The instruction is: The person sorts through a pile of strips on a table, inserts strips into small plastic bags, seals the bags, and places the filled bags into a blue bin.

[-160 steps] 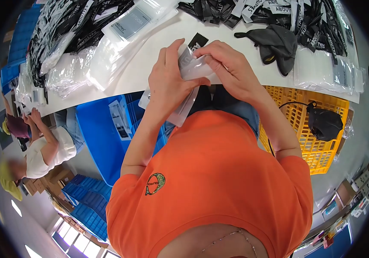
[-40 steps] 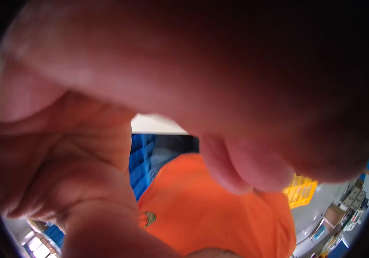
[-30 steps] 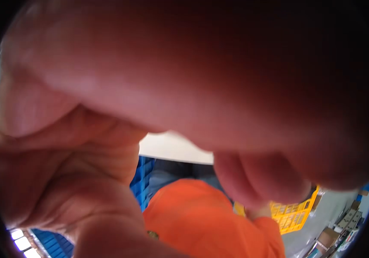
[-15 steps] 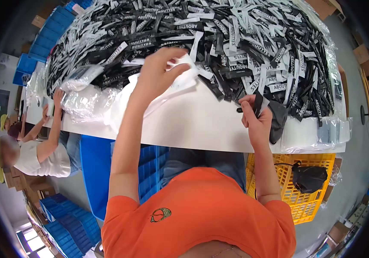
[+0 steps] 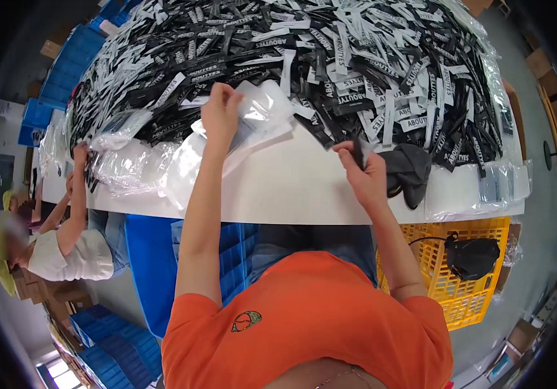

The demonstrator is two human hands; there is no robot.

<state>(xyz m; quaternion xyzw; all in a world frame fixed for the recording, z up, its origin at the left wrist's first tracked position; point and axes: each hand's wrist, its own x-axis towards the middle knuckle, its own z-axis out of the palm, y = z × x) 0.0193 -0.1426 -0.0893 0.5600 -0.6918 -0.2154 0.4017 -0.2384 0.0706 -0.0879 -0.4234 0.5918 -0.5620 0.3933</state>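
My left hand (image 5: 220,117) is closed in a pinch at the edge of a clear plastic bag (image 5: 252,97), above a stack of such bags on the white table (image 5: 291,185). My right hand (image 5: 366,174) is closed on a black strip (image 5: 359,152) that stands up between thumb and fingers. Right behind that hand sits a crumpled dark cloth pouch (image 5: 409,170); whether it is also held cannot be made out. Beyond both hands spreads a big heap of black and white printed strips (image 5: 356,84).
Plastic-wrapped packs (image 5: 502,185) lie at the right table edge, more clear packaging (image 5: 132,162) at the left. Below the table are a yellow crate (image 5: 434,259) with a black pouch (image 5: 473,257) on it and blue crates (image 5: 230,249). Another person (image 5: 74,249) works at the left.
My left hand has drawn down and slightly left, its fingers closing from spread to a pinch at the bag. My right hand has moved left, with the black strip still in it.
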